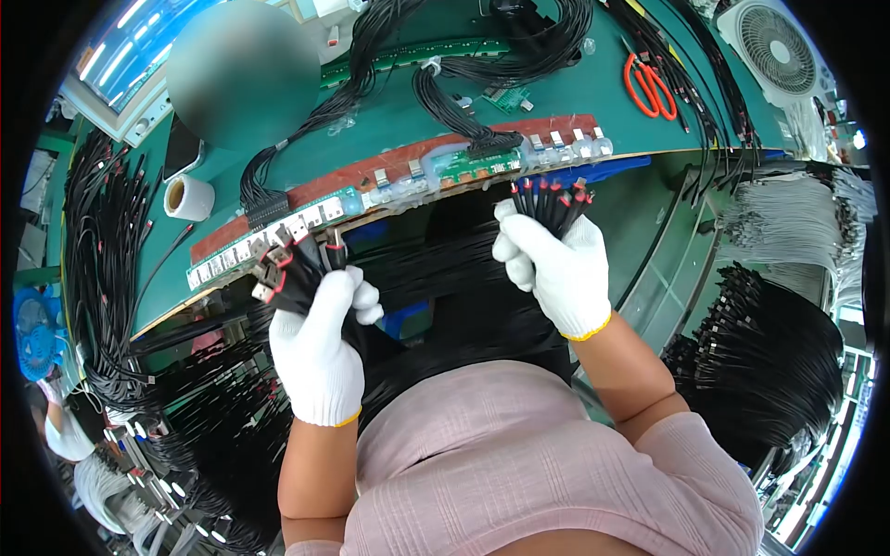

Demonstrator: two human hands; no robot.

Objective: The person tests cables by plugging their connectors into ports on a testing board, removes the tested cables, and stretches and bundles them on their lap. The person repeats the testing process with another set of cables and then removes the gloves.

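My left hand (322,347), in a white glove with a yellow cuff, is closed round a bundle of black cables whose metal USB plugs (276,261) fan out above the fingers. My right hand (558,264), gloved the same way, grips a bundle of black cable ends (549,204) with red tips pointing up. Both hands are held apart in front of the bench edge. Behind them, a long fixture strip (389,185) with white sockets and a green circuit board (473,165) runs along the edge. Black wire harnesses (269,176) join it.
On the green bench (389,120) are red-handled scissors (649,86), a white tape roll (189,198), a phone (184,148) and black cables (107,259). A fan (771,44) stands at the upper right. Cable bundles (769,357) hang at the right. A co-worker's gloved arm (65,431) shows far left.
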